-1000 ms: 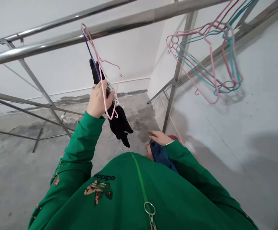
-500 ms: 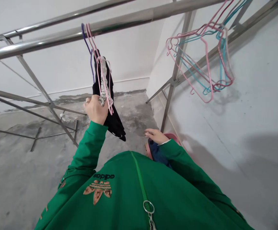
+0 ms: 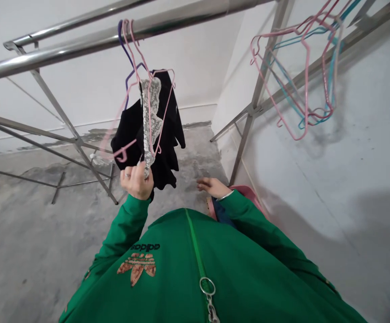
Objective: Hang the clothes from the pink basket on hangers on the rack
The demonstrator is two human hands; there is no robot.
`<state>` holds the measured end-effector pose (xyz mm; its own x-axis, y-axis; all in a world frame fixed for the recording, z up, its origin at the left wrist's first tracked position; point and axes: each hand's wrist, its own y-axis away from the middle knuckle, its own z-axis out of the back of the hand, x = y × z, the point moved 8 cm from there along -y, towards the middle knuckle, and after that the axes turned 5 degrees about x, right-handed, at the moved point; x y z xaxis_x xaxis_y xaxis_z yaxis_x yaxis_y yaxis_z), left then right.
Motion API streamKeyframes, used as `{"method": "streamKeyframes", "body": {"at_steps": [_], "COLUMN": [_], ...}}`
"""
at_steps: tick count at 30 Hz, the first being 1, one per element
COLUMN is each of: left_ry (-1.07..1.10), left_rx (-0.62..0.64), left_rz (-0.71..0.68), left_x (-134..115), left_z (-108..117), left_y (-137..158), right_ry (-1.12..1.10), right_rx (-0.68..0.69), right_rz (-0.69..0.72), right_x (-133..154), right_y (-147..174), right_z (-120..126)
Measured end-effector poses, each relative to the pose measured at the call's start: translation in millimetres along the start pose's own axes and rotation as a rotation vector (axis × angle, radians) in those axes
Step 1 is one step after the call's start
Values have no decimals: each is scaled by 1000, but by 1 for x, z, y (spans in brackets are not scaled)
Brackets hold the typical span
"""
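Observation:
A black garment (image 3: 168, 130) with a silver sequined trim (image 3: 151, 96) hangs from the metal rail. My left hand (image 3: 137, 181) is closed on the lower end of the sequined trim. A purple hanger (image 3: 127, 83) and two pink hangers (image 3: 171, 96) hook over the rail at this garment; the left pink one is blurred low down. Which hanger bears the garment I cannot tell for sure. My right hand (image 3: 214, 187) floats at waist height, fingers stretched out, holding nothing. Beneath it are dark blue cloth (image 3: 222, 213) and a pink basin (image 3: 248, 194), both partly hidden by my sleeve.
The thick metal rail (image 3: 76, 49) crosses the top, with crossed rack legs (image 3: 60, 117) at left and another leg (image 3: 243, 146) near the corner. Several pink and blue hangers (image 3: 306, 89) hang at right before a white wall. Below is grey concrete floor (image 3: 19, 237).
My left hand has moved down and slightly right along the trim. The garment has swung wider into view, and the pink hangers have spread apart. My right hand stays nearly in place.

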<state>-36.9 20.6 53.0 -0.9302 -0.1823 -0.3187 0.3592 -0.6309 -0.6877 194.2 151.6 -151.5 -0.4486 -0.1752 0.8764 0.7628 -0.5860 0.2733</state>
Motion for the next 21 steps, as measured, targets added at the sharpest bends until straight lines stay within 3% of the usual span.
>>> {"method": "streamKeyframes", "body": {"at_steps": [4, 8, 10, 13, 17, 21], "left_ry": [114, 215, 209, 94, 65, 393], "left_rx": [32, -12, 76, 349, 646, 702], "left_rz": [-19, 136, 191, 186, 47, -204], "left_x": [-15, -3, 5, 10, -9, -61], "left_z": [-8, -9, -19, -49, -88, -101], "left_y": [6, -20, -34, -41, -29, -19], "right_ry": [-100, -89, -55, -27, -80, -157], "right_rx": [47, 147, 175, 205, 196, -40], "right_rz": [64, 136, 154, 150, 154, 324], "right_x": [15, 41, 47, 43, 37, 69], "right_y": [-5, -10, -12, -13, -15, -20], "right_z": [-15, -35, -41, -46, -47, -21]}}
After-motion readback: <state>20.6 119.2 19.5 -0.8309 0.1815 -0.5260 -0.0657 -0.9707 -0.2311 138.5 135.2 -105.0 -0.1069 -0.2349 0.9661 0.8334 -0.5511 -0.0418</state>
